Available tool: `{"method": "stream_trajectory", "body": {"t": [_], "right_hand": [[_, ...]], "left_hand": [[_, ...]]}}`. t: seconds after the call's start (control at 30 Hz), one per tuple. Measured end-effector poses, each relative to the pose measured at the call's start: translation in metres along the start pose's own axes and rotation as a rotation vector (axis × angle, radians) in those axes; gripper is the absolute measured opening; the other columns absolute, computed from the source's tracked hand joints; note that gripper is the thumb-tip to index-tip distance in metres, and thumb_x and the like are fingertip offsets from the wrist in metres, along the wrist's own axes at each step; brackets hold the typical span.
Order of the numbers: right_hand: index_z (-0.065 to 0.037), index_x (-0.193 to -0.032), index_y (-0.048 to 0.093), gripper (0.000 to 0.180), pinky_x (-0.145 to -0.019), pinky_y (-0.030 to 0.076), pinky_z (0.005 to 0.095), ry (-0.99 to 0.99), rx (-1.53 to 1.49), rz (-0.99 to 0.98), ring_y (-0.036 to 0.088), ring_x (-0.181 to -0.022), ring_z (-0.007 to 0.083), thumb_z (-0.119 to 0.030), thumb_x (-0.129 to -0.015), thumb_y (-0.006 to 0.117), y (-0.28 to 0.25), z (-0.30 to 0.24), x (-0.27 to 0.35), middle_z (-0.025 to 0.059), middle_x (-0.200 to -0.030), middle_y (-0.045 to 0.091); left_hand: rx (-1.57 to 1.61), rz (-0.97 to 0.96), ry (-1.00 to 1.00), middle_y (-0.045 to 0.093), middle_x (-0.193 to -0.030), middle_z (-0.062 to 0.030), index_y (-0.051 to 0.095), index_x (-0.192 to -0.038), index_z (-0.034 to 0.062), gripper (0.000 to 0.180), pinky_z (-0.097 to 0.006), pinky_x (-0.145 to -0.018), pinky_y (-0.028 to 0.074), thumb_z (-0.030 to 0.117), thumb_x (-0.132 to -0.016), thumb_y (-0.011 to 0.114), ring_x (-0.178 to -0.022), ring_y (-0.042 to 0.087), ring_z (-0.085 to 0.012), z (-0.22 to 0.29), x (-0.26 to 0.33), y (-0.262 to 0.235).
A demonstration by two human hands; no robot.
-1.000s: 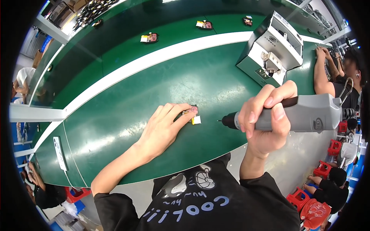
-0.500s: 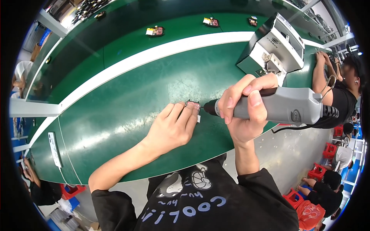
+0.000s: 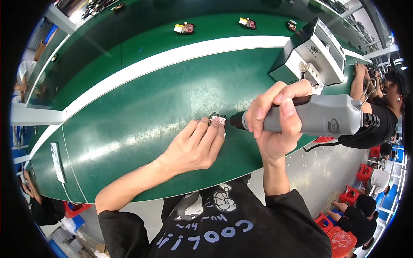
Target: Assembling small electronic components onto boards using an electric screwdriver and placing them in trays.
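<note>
My left hand (image 3: pixel 195 144) rests on the green tabletop, its fingers bunched over a small black-rimmed casing (image 3: pixel 218 118) with a pale and reddish inside. The fingertips cover much of it. In my right hand (image 3: pixel 275 124) is a grey electric screwdriver (image 3: pixel 329 114), held almost level with its black nose (image 3: pixel 238 120) pointing left. That nose is close beside the casing's right edge; whether its bit touches cannot be made out.
Beyond a white rail (image 3: pixel 172 60), similar small casings (image 3: pixel 185 29) lie on a green strip. A grey-and-black boxy machine (image 3: pixel 314 56) stands at the back right. A white power strip (image 3: pixel 57 161) lies at the left. Other people (image 3: pixel 396 81) sit further along the bench.
The view has shifted slightly. My left fingers show more of the casing's pale inside now. The screwdriver stays beside it, and the casings beyond the rail appear further right.
</note>
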State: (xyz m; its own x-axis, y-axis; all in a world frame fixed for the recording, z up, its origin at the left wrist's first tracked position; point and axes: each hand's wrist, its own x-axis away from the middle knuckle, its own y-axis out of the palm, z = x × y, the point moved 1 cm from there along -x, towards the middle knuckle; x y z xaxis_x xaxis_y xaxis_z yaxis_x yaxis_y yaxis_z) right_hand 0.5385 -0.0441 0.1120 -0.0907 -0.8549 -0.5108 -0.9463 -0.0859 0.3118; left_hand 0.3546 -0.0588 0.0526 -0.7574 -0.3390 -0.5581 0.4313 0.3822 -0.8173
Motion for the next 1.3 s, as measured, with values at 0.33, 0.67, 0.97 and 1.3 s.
{"method": "stream_trajectory", "body": {"t": [0.33,0.67,0.97,1.3], "right_hand": [[-0.003,-0.095,0.039,0.015,-0.036,0.040,0.0287,0.045,0.048,-0.033,0.039,-0.036,0.0126,-0.012,-0.098,0.050,0.009,0.005,-0.006,0.0137,-0.065,0.052],[-0.005,-0.090,0.035,0.020,-0.036,0.038,0.0269,0.079,0.087,-0.073,0.036,-0.037,0.0105,-0.008,-0.096,0.053,0.009,0.011,-0.002,0.0093,-0.061,0.048],[-0.003,-0.099,0.050,0.031,-0.072,0.053,0.0341,-0.139,-0.153,0.552,0.054,-0.067,0.0170,-0.033,-0.106,0.043,-0.024,-0.009,0.027,0.0124,-0.087,0.058],[0.009,-0.143,0.036,0.055,-0.124,0.026,0.0482,0.362,-0.289,0.716,0.039,-0.142,0.0317,-0.032,-0.107,0.043,-0.065,-0.009,0.097,0.0259,-0.148,0.042]], "left_hand": [[0.021,-0.028,-0.024,0.067,-0.094,-0.0184,0.069,-0.096,-0.0076,0.027,-0.033,-0.072,0.051,0.009,-0.074,0.066,-0.085,0.066,-0.0282,0.000,-0.003,0.000],[0.043,-0.063,-0.077,0.066,-0.094,-0.0175,0.068,-0.097,-0.0078,0.028,-0.034,-0.076,0.052,0.007,-0.074,0.066,-0.090,0.066,-0.0280,0.007,-0.005,-0.002],[0.101,-0.157,-0.089,0.064,-0.095,-0.0088,0.066,-0.099,-0.0013,0.023,-0.033,-0.075,0.051,0.009,-0.078,0.068,-0.093,0.064,-0.0231,-0.033,-0.009,0.000],[-0.188,0.075,-0.656,0.064,-0.119,-0.0097,0.065,-0.117,0.0073,0.028,-0.042,-0.084,0.056,0.005,-0.089,0.068,-0.102,0.067,-0.0316,-0.197,0.023,-0.063]]}}
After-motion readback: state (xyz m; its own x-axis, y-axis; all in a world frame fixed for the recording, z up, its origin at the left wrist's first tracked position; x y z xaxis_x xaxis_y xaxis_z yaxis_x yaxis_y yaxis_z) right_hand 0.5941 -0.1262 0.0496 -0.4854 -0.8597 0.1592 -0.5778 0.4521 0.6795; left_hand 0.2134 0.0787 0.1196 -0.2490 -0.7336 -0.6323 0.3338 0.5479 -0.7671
